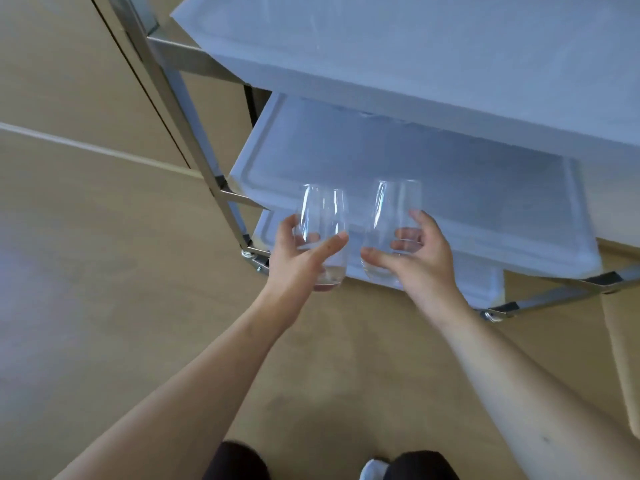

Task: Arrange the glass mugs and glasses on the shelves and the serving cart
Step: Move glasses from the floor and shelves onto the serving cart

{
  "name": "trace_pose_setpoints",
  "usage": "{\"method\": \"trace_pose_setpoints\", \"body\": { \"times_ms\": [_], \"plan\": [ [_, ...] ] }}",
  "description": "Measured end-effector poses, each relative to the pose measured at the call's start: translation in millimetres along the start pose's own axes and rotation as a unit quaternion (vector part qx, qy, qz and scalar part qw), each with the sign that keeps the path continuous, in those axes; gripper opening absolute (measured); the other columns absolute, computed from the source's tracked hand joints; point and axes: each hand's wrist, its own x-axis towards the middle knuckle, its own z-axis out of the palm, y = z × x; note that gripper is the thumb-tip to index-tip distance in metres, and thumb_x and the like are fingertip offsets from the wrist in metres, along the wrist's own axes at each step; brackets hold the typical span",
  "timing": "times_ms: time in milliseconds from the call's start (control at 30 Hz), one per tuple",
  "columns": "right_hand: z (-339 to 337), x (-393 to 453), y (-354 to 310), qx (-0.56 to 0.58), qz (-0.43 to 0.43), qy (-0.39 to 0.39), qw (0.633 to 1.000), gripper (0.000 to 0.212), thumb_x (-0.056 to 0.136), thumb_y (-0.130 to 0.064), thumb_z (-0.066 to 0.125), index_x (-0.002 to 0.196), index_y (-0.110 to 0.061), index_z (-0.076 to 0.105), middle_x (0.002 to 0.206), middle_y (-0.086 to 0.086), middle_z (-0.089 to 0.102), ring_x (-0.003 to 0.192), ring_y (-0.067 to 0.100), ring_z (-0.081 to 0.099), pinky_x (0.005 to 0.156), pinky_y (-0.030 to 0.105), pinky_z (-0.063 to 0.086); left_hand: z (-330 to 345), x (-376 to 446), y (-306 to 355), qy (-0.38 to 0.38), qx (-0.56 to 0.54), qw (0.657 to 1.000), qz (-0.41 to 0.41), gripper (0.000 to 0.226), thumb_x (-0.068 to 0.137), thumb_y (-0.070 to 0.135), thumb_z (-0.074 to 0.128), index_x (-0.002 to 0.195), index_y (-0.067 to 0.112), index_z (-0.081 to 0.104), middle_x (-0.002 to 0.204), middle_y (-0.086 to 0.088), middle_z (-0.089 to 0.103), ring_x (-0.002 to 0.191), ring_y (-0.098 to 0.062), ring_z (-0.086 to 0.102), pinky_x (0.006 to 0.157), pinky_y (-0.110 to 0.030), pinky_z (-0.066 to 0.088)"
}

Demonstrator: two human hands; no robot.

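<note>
— Head view: what are you holding?
— My left hand (298, 252) is wrapping one stemless glass (323, 233), my right hand (415, 258) another glass (391, 230), fingers curled low around each.
— Handling?
— Thin, slick, fragile, I'm judging; the cart's middle shelf (450, 188) is lying just beyond.

Light was soft, even daylight with a cool bluish cast over the white cart trays (450, 188). No hard shadows; only a faint dark patch on the floor (86, 306) below the wrists. Whole frame slightly soft (motion blur strongest past the fingertips (341, 237)). Pale streaks of glare ran down both glasses (323, 216). Wide-angle bending skewed the frame edges.
</note>
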Motion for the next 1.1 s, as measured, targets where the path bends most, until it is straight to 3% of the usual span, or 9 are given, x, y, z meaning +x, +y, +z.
{"method": "trace_pose_setpoints", "body": {
  "times_ms": [100,200,367,467,533,667,867,967,1100],
  "plan": [
    [0,25,12,0.023,-0.039,0.006,0.999,0.107,0.055,-0.027,0.099,0.147,-0.029,0.045,0.117,-0.004,0.060,0.103,0.011,0.065,0.081,0.023,0.052,14,28,-3,-0.013,0.004,0.999,0.043,0.076,0.076,0.036,0.088,0.138,0.030,0.044,0.125,-0.006,0.058,0.082,-0.012,0.074,0.064,-0.038,0.062],
    [-3,47,19,0.045,-0.076,0.029,0.996,0.107,0.053,-0.030,0.100,0.146,-0.028,0.046,0.115,-0.003,0.062,0.103,0.015,0.066,0.081,0.023,0.052,26,50,-3,-0.031,0.009,0.997,0.075,0.073,0.077,0.035,0.087,0.136,0.030,0.045,0.124,-0.009,0.058,0.093,-0.027,0.073,0.069,-0.046,0.064],
    [-6,84,21,0.057,-0.133,0.058,0.988,0.106,0.053,-0.029,0.100,0.145,-0.027,0.047,0.116,0.002,0.063,0.104,0.018,0.066,0.090,0.033,0.056,43,85,-1,-0.047,0.012,0.988,0.149,0.072,0.077,0.035,0.088,0.135,0.026,0.046,0.124,-0.012,0.060,0.098,-0.031,0.071,0.070,-0.054,0.063],
    [-10,100,26,0.061,-0.156,0.079,0.983,0.105,0.052,-0.027,0.100,0.143,-0.025,0.048,0.113,0.000,0.062,0.103,0.018,0.066,0.090,0.031,0.056,52,100,-3,-0.052,-0.006,0.983,0.178,0.072,0.075,0.033,0.088,0.133,0.025,0.047,0.125,-0.017,0.060,0.089,-0.025,0.071,0.069,-0.056,0.062],
    [-15,107,30,0.059,-0.167,0.087,0.980,0.105,0.052,-0.025,0.100,0.143,-0.024,0.048,0.109,-0.002,0.061,0.102,0.017,0.066,0.089,0.030,0.056,60,107,-6,-0.057,0.005,0.978,0.201,0.071,0.072,0.035,0.089,0.130,0.028,0.048,0.119,-0.011,0.064,0.089,-0.021,0.073,0.072,-0.052,0.063],
    [-31,126,34,0.053,-0.187,0.111,0.975,0.102,0.053,-0.024,0.100,0.140,-0.026,0.047,0.109,-0.003,0.060,0.101,0.016,0.066,0.089,0.032,0.056,84,128,-5,-0.070,0.035,0.966,0.246,0.069,0.071,0.038,0.089,0.127,0.034,0.048,0.117,-0.005,0.064,0.088,-0.009,0.073,0.065,-0.025,0.060],
    [-70,156,48,0.041,-0.208,0.165,0.963,0.093,0.052,-0.025,0.100,0.126,-0.034,0.044,0.112,0.000,0.061,0.099,0.014,0.065,0.092,0.038,0.056,130,146,-11,-0.102,0.020,0.962,0.252,0.059,0.062,0.041,0.087,0.109,0.037,0.052,0.112,0.000,0.058,0.087,-0.016,0.067,0.056,-0.025,0.055],
    [-98,171,54,0.018,-0.209,0.187,0.960,0.093,0.052,-0.022,0.100,0.123,-0.034,0.042,0.113,0.001,0.062,0.103,0.015,0.063,0.095,0.036,0.053,153,154,-16,-0.102,0.039,0.954,0.280,0.061,0.070,0.035,0.089,0.116,0.030,0.049,0.118,0.002,0.057,0.104,-0.014,0.066,0.066,-0.023,0.054],
    [-134,198,59,-0.002,-0.202,0.198,0.959,0.095,0.052,-0.026,0.100,0.126,-0.032,0.041,0.113,-0.003,0.062,0.102,0.014,0.062,0.085,0.029,0.052,196,169,-19,-0.142,0.019,0.951,0.276,0.074,0.069,0.026,0.091,0.127,0.022,0.046,0.129,-0.001,0.054,0.118,-0.015,0.060,0.087,-0.035,0.054]
  ]
}}
